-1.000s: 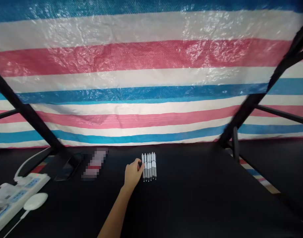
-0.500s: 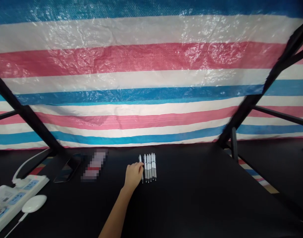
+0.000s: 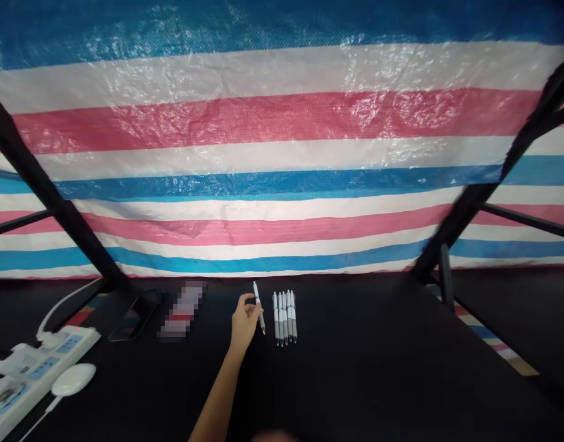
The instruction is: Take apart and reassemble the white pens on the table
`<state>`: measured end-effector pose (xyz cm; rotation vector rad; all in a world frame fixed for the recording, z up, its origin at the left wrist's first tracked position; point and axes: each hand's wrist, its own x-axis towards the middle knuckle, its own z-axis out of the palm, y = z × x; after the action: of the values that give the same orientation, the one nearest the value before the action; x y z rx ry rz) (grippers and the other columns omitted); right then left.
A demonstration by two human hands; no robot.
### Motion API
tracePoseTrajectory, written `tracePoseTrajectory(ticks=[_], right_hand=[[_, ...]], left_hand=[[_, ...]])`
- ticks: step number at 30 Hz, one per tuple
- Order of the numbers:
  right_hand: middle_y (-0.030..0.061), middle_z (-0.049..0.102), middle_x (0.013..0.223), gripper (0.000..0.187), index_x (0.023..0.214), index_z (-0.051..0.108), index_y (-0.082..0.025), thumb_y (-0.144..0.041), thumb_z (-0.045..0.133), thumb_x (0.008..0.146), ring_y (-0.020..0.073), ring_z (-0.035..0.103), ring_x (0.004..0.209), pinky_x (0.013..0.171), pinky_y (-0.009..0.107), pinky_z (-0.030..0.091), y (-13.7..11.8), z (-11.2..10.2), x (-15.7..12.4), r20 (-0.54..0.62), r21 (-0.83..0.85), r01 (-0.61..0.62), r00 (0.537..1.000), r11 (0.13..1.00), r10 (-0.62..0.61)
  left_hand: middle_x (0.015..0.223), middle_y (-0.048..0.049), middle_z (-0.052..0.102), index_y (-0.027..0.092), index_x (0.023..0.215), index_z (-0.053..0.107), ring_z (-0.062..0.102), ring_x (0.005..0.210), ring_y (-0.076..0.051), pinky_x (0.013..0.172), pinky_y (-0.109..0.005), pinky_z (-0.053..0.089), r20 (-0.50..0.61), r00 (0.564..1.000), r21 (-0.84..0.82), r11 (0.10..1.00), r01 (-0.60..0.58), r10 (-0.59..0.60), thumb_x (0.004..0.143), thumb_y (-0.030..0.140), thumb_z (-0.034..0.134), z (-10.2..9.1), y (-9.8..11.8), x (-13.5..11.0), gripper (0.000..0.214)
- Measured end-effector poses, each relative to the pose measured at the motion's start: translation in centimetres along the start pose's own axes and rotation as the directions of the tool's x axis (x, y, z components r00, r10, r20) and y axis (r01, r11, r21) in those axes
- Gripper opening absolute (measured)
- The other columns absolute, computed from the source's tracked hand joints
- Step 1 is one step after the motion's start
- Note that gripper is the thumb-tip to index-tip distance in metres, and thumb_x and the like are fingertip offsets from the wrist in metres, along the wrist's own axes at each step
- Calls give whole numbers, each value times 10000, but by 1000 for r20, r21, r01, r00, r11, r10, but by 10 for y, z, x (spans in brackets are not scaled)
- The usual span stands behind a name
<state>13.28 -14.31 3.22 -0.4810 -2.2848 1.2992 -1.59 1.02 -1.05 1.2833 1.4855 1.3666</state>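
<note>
My left hand (image 3: 245,317) reaches up from the bottom edge and pinches a white-and-grey click pen (image 3: 257,293) between thumb and fingers. The pen leans slightly, its button end pointing away from me and its tip toward me. To its right, a row of several matching pens (image 3: 284,316) lies side by side on the black table (image 3: 356,368), apart from my hand. At the bottom edge a blurred sliver of what looks like my right hand (image 3: 275,436) shows; its fingers cannot be made out.
On the left lie a white power strip (image 3: 45,368) with plugs in it, a round white charger (image 3: 74,379) on a cable and a dark phone (image 3: 133,318). A pixelated item (image 3: 183,310) lies beside the phone. Black frame bars (image 3: 452,227) and a striped sheet (image 3: 273,233) stand behind.
My left hand has drawn one pen leftward, away from the row, and the pen now tilts. The blurred sliver at the bottom edge has come into view. The whole view has shifted slightly.
</note>
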Motion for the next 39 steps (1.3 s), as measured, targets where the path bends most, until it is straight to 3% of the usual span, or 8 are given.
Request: tracePoseTrajectory(ticks=[3,6,11,14,19,26,35,39], right_hand=[[49,622,1099,307,1161,564,-272,-252,355,937,169,582,988,820,298,457,24,-55,34,-325,-104,-105,944,989,66],[81,647,1042,296,1161,563,-228,-285,402,919,209,582,963,869,378,406,49,-94,56,-685,-292,-299,729,908,19],[79,665,1043,257,1090,598,-226,-298,428,912,214,583,955,872,378,358,79,-106,62,-638,-480,-335,767,811,-61],[65,686,959,267,1008,629,-224,-288,383,927,195,603,880,824,342,359,90,-105,58,-649,-460,-345,760,818,-45],[30,623,636,441,753,645,-193,-416,307,925,172,555,637,661,267,358,96,-110,50,-764,-313,-469,641,826,74],[-9,443,446,486,450,426,-190,-421,334,868,128,448,464,499,238,250,96,-112,50,-792,-47,-620,501,783,349],[-54,300,383,431,399,364,-191,-353,365,799,88,331,399,466,221,243,106,-126,34,-601,69,-513,663,856,446],[-40,352,387,461,400,395,-183,-368,374,821,94,370,409,476,224,254,103,-126,30,-658,-46,-556,642,830,394]], left_hand=[[730,-20,687,184,1168,410,624,609,-128,585,-232,466,-42,993,-392,916,86,-111,660,377,693,2,6,1,612],[784,-21,692,193,1173,427,655,720,-127,686,-237,499,-44,989,-572,815,90,-140,613,338,761,9,11,-3,669],[746,-36,684,145,893,531,670,751,-162,723,-275,523,56,991,-603,787,132,-124,585,369,774,29,9,-13,451],[797,-60,686,143,918,532,675,785,-197,690,-297,537,70,993,-510,853,115,-92,624,424,733,32,9,-16,453],[1123,-152,628,188,1228,403,653,939,-228,722,-311,532,20,1000,-443,896,-7,17,743,484,606,17,15,-11,603],[1062,-137,656,172,1049,466,675,793,-190,736,-326,508,128,975,-296,945,-138,183,799,449,538,17,8,-9,380],[1015,-71,613,199,1062,520,588,718,-133,733,-288,465,258,907,149,914,-377,332,876,374,396,10,13,-19,284],[881,-46,572,197,859,547,553,744,-144,724,-270,436,298,881,296,842,-451,367,892,366,353,7,14,-18,260]])
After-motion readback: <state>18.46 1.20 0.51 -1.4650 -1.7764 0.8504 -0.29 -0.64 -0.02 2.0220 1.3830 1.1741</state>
